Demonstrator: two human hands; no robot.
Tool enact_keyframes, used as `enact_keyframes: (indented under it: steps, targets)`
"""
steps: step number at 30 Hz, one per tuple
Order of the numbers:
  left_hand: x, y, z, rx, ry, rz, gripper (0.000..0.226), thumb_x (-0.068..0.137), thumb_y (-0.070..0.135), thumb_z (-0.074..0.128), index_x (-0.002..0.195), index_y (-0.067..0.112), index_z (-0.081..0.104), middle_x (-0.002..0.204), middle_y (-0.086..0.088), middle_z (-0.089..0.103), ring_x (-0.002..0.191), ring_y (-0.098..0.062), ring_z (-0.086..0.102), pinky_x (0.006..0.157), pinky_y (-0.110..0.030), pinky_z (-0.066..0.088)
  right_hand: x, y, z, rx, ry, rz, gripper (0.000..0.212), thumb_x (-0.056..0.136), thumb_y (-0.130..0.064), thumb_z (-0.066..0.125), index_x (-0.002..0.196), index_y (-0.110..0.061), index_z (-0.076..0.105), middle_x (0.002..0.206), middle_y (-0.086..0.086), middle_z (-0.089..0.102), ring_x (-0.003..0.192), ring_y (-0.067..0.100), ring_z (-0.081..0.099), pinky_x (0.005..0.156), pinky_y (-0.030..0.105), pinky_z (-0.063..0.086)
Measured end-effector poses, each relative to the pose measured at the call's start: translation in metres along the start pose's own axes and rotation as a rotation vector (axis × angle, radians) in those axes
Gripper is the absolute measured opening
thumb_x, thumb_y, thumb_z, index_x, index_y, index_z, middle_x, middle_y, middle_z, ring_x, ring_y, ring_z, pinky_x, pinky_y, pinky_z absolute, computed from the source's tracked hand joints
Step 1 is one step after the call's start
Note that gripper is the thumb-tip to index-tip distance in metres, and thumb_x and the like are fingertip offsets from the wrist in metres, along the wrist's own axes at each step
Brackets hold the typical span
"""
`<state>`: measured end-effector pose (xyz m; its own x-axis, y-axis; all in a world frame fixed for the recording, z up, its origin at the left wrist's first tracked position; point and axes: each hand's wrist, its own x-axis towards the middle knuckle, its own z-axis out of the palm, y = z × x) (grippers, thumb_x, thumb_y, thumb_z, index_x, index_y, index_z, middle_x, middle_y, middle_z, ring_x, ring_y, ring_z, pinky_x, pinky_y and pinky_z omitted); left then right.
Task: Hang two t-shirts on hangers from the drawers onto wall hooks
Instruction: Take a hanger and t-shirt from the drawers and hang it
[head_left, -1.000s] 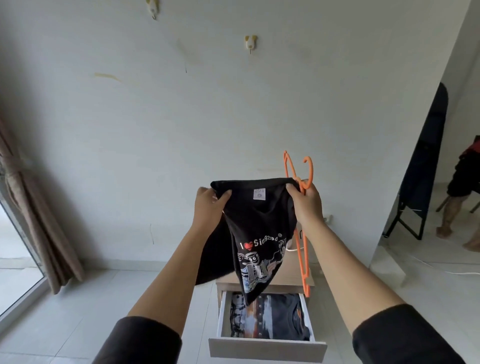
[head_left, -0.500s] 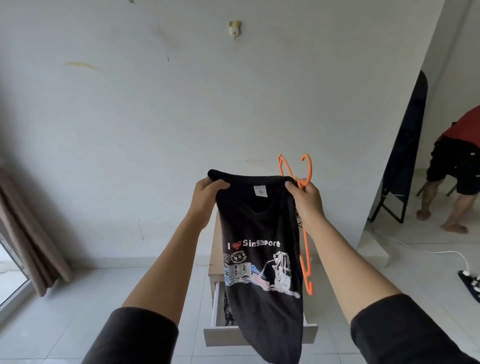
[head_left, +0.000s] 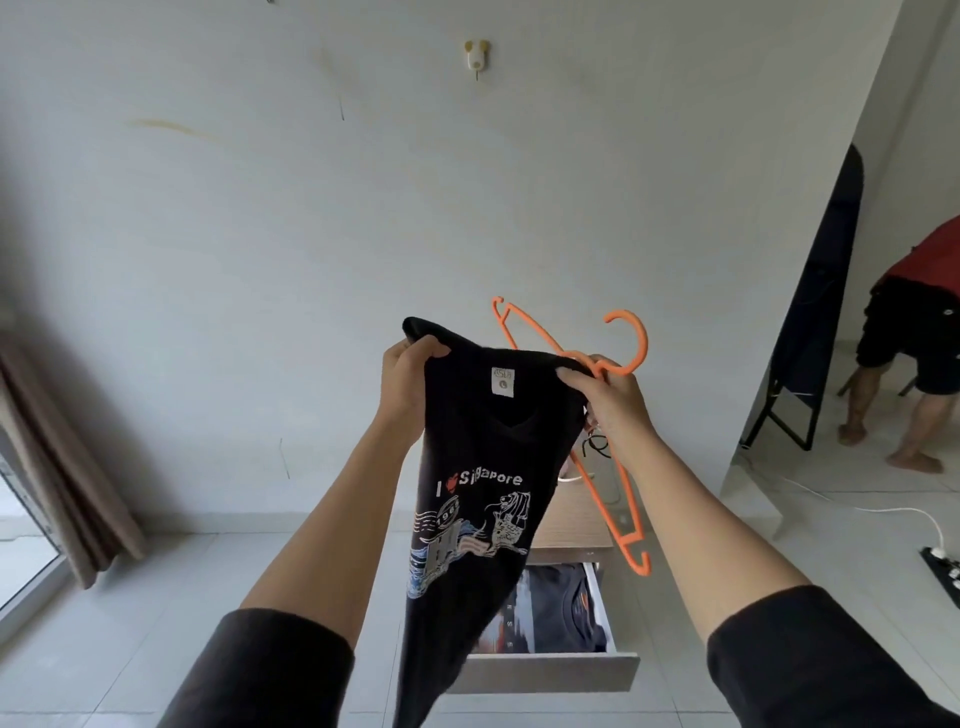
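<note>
L hand (head_left: 408, 384) pinching limp black cotton tee (head_left: 483, 467) shoulder, R hand (head_left: 610, 402) gripping tee w/ thin orange plastic hanger (head_left: 615, 457)

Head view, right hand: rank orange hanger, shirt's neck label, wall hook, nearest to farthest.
1. Orange hanger: in the right hand grip, touching.
2. Neck label: just to its left, on the black t-shirt.
3. Wall hook: high above, up and left, far beyond the hand.
</note>
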<state>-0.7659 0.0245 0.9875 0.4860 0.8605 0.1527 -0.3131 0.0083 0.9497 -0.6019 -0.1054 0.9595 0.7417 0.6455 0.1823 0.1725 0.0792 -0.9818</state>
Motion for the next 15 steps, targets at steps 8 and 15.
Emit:
enact_keyframes:
  steps: [8, 15]
  targets:
    - [0.004, -0.005, -0.017, 0.073, 0.077, 0.072, 0.023, 0.073, -0.002, 0.049, 0.056, 0.010, 0.040, 0.052, -0.002, 0.043, 0.048, -0.016, 0.042, 0.047, -0.020, 0.035, 0.005, 0.006, 0.011, -0.071, 0.113, -0.029, 0.013, 0.082, -0.025, 0.068, 0.086, -0.013, 0.066, 0.072, 0.002, 0.059, 0.068, 0.017, 0.054, 0.062, 0.026, 0.042]
    - [0.012, -0.026, -0.035, 0.703, -0.026, 0.020, 0.007, 0.086, 0.019, 0.059, 0.091, 0.014, 0.059, 0.087, -0.004, 0.062, 0.079, -0.021, 0.058, 0.072, -0.033, 0.047, 0.007, 0.011, 0.003, -0.031, 0.166, 0.023, 0.015, 0.083, -0.023, 0.067, 0.095, -0.013, 0.067, 0.070, 0.005, 0.056, 0.063, 0.018, 0.050, 0.057, 0.028, 0.040]
